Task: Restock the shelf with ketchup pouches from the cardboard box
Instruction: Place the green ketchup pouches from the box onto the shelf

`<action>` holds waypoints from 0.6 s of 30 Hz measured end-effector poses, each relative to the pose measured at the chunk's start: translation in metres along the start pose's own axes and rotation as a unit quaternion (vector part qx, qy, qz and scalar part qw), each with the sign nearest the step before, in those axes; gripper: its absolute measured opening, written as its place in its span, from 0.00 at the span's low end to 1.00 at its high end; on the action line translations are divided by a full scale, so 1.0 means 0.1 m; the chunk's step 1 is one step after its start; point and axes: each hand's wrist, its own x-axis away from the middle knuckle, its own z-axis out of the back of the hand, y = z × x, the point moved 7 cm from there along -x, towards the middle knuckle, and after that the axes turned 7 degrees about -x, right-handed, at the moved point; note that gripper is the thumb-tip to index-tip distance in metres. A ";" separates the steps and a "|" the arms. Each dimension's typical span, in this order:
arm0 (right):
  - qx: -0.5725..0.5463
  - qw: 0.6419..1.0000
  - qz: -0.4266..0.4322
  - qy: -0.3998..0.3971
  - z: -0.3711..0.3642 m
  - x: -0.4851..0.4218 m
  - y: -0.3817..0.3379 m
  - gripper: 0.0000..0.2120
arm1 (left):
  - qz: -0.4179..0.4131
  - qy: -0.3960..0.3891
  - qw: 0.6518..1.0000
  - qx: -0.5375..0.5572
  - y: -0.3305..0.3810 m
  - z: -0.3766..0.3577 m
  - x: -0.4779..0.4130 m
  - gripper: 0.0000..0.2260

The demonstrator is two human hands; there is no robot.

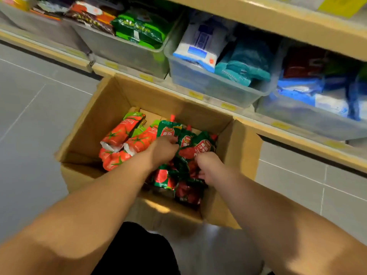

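Note:
An open cardboard box (111, 108) stands on the floor below the shelf. Inside lie several ketchup pouches: red tomato-print ones (119, 133) on the left and dark green ones with red labels (168, 131) on the right. Both my hands reach down into the box. My left hand (162, 150) has its fingers curled round a green pouch near the middle. My right hand (208, 165) curls its fingers into the green pouches (200, 147) at the right side; the fingertips are hidden among them.
The shelf edge (198, 96) with yellow price tags runs just behind the box. Clear plastic bins hold green packets (139, 28), white and teal packets (224, 54), and blue and white bags (317, 96). Grey tiled floor (35, 108) surrounds the box.

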 end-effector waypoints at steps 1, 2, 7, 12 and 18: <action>-0.014 1.000 -0.005 0.006 0.00 -0.06 0.03 0.15 | -0.001 0.000 1.000 -0.013 -0.02 -0.04 -0.06 0.12; -0.026 0.999 -0.010 0.017 0.00 -0.13 0.07 0.15 | -0.001 -0.010 1.000 -0.026 -0.04 -0.09 -0.12 0.08; -0.102 0.988 -0.093 0.070 0.04 -0.22 0.23 0.11 | 0.017 -0.062 0.998 -0.020 -0.09 -0.27 -0.22 0.06; -0.124 0.985 -0.110 0.050 0.02 -0.09 0.18 0.08 | 0.084 -0.110 0.987 0.084 -0.20 -0.26 -0.15 0.13; -0.054 0.997 -0.056 0.011 0.03 0.31 0.05 0.13 | 0.079 -0.160 0.977 0.116 -0.20 0.03 0.21 0.24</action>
